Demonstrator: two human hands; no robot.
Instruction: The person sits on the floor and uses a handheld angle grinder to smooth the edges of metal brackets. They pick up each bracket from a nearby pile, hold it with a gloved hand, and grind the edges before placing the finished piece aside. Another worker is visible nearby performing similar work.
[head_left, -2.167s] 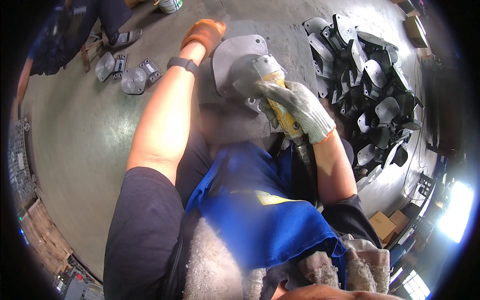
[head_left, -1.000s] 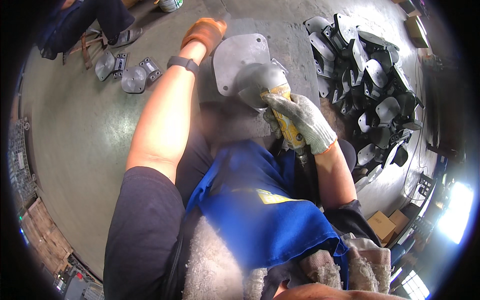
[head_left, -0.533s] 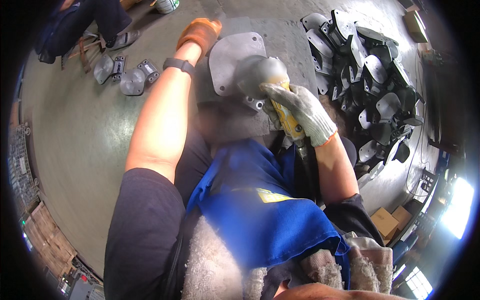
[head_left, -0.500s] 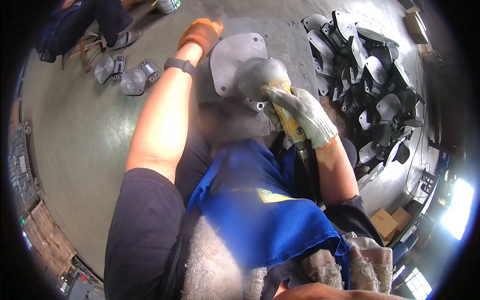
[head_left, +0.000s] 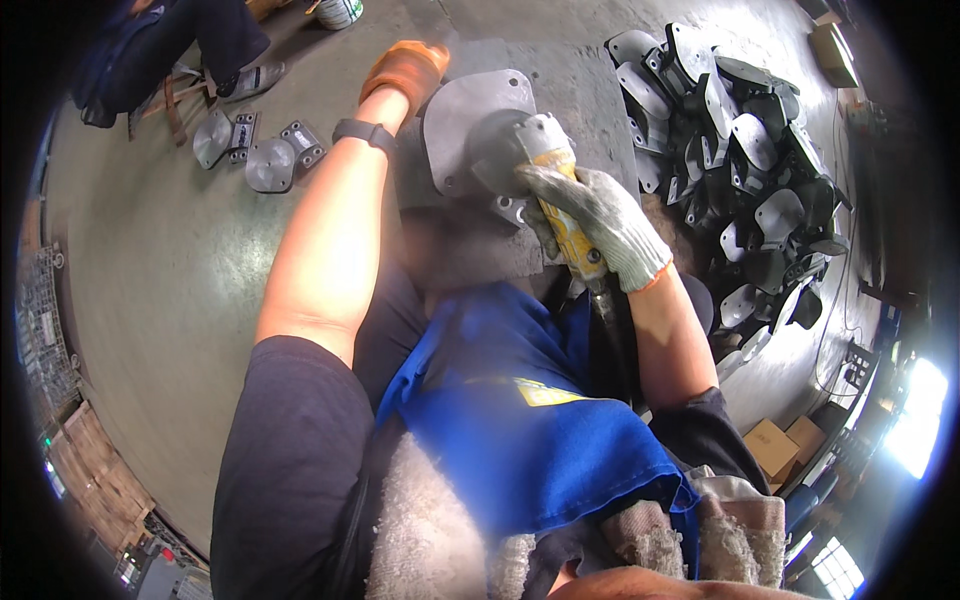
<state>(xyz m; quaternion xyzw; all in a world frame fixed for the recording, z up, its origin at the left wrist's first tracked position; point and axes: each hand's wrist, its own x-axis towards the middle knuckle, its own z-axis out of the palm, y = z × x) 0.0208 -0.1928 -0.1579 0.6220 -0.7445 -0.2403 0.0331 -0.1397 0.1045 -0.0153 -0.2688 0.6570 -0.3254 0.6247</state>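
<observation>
My right hand (head_left: pixel 607 215), in a light knitted glove, is wrapped around the yellow body of an angle grinder (head_left: pixel 570 240). Its blurred disc (head_left: pixel 497 152) lies over the right part of a grey metal plate (head_left: pixel 465 110) with rounded corners and small holes. Below the disc, a block with bolt holes (head_left: pixel 510 208) shows at the plate's near side. At the plate's far left edge is my left hand (head_left: pixel 405 75) in an orange glove, closed against that edge; its fingertips are partly hidden. The plate lies on a dark flat work surface (head_left: pixel 590 80).
A large heap of similar metal brackets (head_left: pixel 750 140) lies on the floor at right. Two more brackets (head_left: pixel 270 163) sit at left, near another person's leg and shoe (head_left: pixel 252 80). Cardboard boxes (head_left: pixel 770 447) stand at lower right. A blue apron (head_left: pixel 530 450) covers my lap.
The grinder has shifted slightly left and its head has tilted, so the metal housing and disc show more clearly. My left hand has stayed nearly in place.
</observation>
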